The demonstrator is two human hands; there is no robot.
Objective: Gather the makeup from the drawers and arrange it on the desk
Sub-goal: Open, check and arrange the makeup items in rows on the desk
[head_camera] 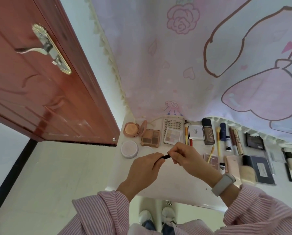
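— White counter under a pink cartoon curtain, red door at nine o'clock. What's being handled?

— A slim black makeup stick, held in the air above the counter's middle. The left hand curls round one end; the right hand pinches the other with its fingertips.

— Liner or lip pencil?

— Too much of it is covered to say; possibly a capped pencil. It looks light, stiff and smooth, so likely to roll once laid flat. I'd hold the barrel mid-length and set it down parallel to its neighbours.

— And what surrounds it?

— At twelve o'clock sits a pale eyeshadow palette, with a brown palette just beside it at eleven. A round powder jar lies at ten. Toward three o'clock, brushes and tubes lie in rows, ending in a dark flat case.
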